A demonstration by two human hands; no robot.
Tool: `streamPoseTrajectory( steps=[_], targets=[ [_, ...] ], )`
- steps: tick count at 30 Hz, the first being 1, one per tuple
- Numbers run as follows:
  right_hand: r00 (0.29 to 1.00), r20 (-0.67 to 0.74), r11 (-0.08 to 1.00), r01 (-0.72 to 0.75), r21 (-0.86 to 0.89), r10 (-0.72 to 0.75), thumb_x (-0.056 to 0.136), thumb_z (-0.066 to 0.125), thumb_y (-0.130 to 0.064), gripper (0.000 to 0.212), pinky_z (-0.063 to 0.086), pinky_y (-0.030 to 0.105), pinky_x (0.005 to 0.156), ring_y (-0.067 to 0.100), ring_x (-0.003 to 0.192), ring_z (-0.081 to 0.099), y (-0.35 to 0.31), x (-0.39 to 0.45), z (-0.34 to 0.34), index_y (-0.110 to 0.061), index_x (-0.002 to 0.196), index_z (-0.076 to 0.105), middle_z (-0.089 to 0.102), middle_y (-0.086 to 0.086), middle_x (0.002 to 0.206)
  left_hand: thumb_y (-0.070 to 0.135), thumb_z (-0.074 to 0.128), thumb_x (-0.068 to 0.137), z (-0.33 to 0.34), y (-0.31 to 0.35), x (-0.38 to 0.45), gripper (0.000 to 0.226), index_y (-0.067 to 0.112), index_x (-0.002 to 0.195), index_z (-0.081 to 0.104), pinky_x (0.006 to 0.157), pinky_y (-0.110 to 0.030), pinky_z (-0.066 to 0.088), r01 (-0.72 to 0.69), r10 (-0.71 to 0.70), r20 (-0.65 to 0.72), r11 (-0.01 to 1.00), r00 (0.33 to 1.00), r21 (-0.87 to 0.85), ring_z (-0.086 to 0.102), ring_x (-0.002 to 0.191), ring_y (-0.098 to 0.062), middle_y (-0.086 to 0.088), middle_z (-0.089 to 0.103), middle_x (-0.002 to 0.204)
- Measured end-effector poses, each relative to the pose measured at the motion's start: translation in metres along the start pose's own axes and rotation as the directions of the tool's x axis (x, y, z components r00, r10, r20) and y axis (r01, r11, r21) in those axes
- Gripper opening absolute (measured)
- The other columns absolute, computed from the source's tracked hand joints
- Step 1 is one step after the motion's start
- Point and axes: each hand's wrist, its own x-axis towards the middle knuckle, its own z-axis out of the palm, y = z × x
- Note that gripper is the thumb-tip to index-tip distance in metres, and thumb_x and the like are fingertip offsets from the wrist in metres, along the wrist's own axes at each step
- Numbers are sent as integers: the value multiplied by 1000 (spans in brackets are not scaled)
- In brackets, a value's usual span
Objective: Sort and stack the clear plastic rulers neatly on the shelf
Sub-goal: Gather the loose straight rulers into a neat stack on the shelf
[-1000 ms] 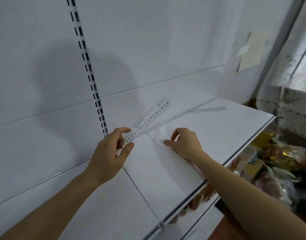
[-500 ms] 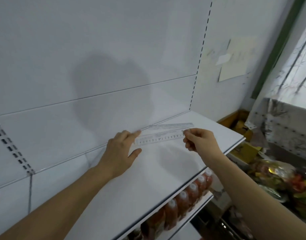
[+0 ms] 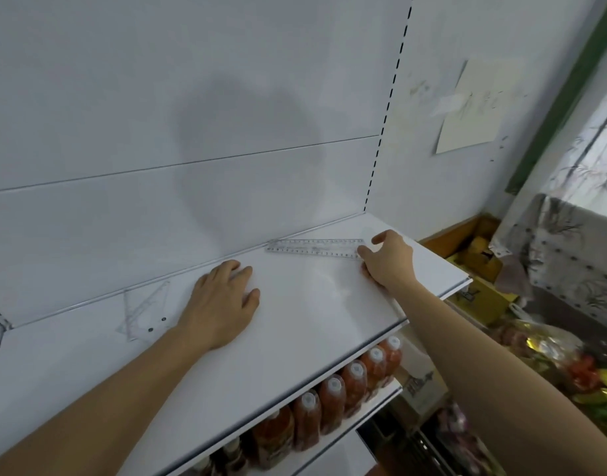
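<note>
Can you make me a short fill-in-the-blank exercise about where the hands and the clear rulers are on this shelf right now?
1. The right hand touches the ____ end of the straight rulers.
2. The left hand lies ____, palm down, on the shelf.
3. The clear triangular ruler lies to the ____ of the left hand.
4. On the shelf below stand bottles with ____ caps.

Missing words: right; flat; left; white
</note>
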Motion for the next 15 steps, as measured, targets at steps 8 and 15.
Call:
streamPoseTrajectory(
  steps=[8,15],
  targets=[
    [849,161,794,527,-302,-503,98,57,-30,17,43,29,76,16,90,59,-32,-68,25,-22,112,63,65,-7,92,48,33,105,-23,-2,-10,62,16,158,24,122,-32,16,-31,31,141,1000,990,3,17,152,-18,-2,17,166],
    [618,417,560,784,-267,-666,100,54,-42,36,39,41,100,21,132,41,-115,-167,101,-26,132,58,59,-8,133,51,36,104,-93,-104,-112,69,15,160,17,122,-29,16,78,-78,0,996,997,49,20,151,-17,-2,19,166]
  ],
)
